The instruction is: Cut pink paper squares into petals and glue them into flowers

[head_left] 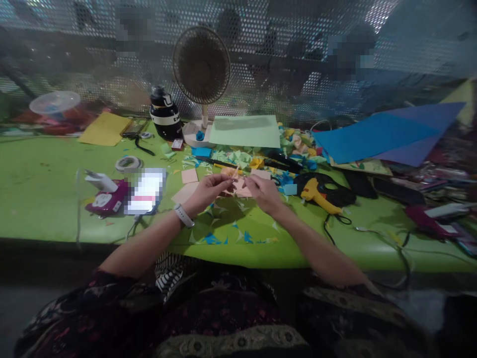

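Both of my hands meet over the middle of the green table, with the fingertips close together. My left hand (212,191), with a white band at the wrist, pinches a small piece of peach paper (235,172). Fingers curled, my right hand (264,193) grips the paper from the other side; its fingertips are partly hidden. Under and around the hands lie more peach paper pieces (243,189). A square peach sheet (189,176) is left of them, and a light blue paper square (289,189) is right of my right hand. Blue and green scraps (214,238) lie near the front edge.
A small fan (201,64) and a dark bottle (164,115) stand at the back. A lit phone (145,191) and a tape roll (128,163) lie left. To the right are a yellow glue gun (320,196), cables and large blue sheets (372,134). Folded paper pieces (238,158) are heaped behind my hands.
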Demonstrator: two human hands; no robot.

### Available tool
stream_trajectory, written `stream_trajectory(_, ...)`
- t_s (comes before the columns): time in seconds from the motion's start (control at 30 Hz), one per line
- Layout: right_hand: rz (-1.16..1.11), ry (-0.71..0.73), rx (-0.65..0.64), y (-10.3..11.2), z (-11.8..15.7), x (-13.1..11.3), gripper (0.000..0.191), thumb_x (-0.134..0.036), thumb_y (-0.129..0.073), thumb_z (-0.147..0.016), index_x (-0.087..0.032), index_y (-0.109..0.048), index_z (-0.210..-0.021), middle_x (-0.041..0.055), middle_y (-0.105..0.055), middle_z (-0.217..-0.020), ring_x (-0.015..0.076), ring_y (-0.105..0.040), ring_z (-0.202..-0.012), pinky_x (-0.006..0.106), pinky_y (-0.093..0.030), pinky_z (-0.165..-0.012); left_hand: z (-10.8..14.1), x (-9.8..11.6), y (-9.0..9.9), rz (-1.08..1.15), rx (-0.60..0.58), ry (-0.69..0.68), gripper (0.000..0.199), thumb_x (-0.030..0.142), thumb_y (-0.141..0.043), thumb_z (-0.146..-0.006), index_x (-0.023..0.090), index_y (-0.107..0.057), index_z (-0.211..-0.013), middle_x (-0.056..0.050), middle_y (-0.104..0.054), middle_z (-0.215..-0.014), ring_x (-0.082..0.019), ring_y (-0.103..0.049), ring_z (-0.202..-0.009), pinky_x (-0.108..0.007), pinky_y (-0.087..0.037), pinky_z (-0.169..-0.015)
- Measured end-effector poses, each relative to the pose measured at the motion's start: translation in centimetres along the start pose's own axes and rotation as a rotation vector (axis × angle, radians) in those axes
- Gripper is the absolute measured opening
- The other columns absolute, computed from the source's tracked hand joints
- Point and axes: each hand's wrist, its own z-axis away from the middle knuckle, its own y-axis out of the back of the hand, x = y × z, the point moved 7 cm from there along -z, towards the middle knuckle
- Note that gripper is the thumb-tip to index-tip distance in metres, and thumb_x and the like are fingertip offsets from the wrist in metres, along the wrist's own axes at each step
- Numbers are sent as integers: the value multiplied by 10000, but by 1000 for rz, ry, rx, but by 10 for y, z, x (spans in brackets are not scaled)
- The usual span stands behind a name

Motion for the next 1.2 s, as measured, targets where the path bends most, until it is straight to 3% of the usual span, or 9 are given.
stream_trajectory(0.17,150,128,-9,-9,2,-6,520,-504,-329,-1006,-164,-708,-896,92,-701,-788,201,-617,-727,302,-415,-685,-1,0,-1,20,-22,-14,312,446,-725,-794,147,-711,-880,-37,-701,-788,-134,-654,-745,-289,-555,-733)
stream_trajectory(0.5,198,170,34,-9,2,-2,501,-496,-355,-1010,-170,-724,-914,98,-730,-813,202,-639,-728,298,-423,-660,0,1,-3,71,-43,-10,391,465,-837,-667,139,-751,-866,-64,-739,-801,-129,-663,-674,-266,-547,-663)
stream_trajectory(0.67,166,199,10,-10,4,-7,471,-462,-364,-1014,-178,-710,-868,88,-731,-816,193,-634,-710,295,-417,-651,1,3,1,17,8,-62,347,459,-819,-703,135,-760,-811,-49,-715,-718,-110,-632,-631,-256,-535,-650)
stream_trajectory(1.2,156,236,-24,-11,4,-10,401,-395,-382,-998,-185,-632,-766,76,-690,-762,177,-603,-675,282,-407,-653,2,5,0,12,-4,-85,395,499,-812,-705,133,-764,-845,-49,-712,-712,-108,-632,-630,-253,-530,-646)
